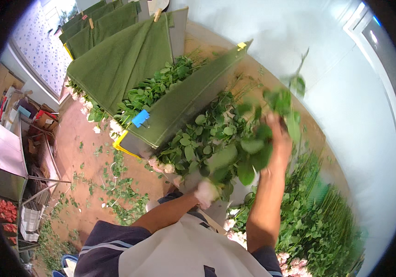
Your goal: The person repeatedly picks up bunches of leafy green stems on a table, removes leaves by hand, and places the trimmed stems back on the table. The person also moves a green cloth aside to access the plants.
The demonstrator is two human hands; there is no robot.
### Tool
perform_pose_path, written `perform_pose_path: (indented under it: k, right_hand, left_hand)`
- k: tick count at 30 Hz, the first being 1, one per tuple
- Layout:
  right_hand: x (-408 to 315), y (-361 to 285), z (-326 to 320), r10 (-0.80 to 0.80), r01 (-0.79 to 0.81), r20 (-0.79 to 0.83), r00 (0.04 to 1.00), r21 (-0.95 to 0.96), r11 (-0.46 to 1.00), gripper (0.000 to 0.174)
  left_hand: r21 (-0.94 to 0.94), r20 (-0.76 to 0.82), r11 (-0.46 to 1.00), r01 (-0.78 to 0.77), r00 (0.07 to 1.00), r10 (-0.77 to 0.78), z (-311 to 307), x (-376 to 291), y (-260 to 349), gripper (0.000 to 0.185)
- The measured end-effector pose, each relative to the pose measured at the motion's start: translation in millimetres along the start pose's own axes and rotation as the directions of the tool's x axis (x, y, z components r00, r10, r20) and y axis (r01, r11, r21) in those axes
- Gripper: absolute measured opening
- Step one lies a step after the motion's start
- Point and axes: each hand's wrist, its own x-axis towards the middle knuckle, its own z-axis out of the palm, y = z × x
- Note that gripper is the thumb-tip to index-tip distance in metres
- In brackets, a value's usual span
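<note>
A leafy rose stem [253, 145] lies across the middle, blurred by motion, with its cut end up at the right. My right hand [276, 130] is closed around its leafy stem part. Near the bloom end is my left hand [206, 194], blurred; a pale flower head seems to be at its fingers, and its grip is unclear. Below and beyond the hands, more rose stems with green leaves [198, 138] lie beside a green cloth-covered divider [191, 107], their pale pink blooms [161, 165] towards the left.
A blue clip [140, 118] and a yellow edge [123, 147] mark the divider's near end. More cloth-covered dividers [125, 59] stand behind. Rose bunches [309, 214] lie at the right by the wall. Fallen leaves [121, 187] litter the floor; a metal-framed rack [42, 180] stands at the left.
</note>
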Motion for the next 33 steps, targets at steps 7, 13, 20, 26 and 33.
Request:
perform_pose_path:
  k: [7, 13, 20, 26, 33]
  right_hand:
    - [34, -56, 194, -0.079, 0.146, 0.484, 0.871, -0.102, 0.984, 0.040]
    - [33, 46, 97, -0.675, 0.687, 0.142, 0.724, -0.239, 0.686, 0.026]
    - [-54, 185, -169, -0.071, -0.394, -0.426, 0.902, -0.879, 0.269, 0.051]
    - [-72, 244, -220, 0.119, -0.489, -0.474, 0.872, -0.854, 0.177, 0.035]
    - [-52, 265, -184, -0.037, -0.226, -0.321, 0.946, -0.741, 0.632, 0.036]
  left_hand:
    - [-0.116, 0.042, 0.993, 0.014, 0.999, -0.009, -7, -4, 7, 0.047]
    - [-0.114, -0.005, 0.983, -0.144, 0.989, 0.145, -19, -2, 11, 0.048]
    - [0.020, 0.085, 0.995, 0.098, 0.991, -0.099, -18, -2, 16, 0.050]
    - [0.052, 0.007, 0.999, 0.005, 1.000, -0.005, -12, 1, 5, 0.046]
    - [0.011, 0.022, 1.000, 0.014, 1.000, -0.014, -13, 5, 7, 0.041]
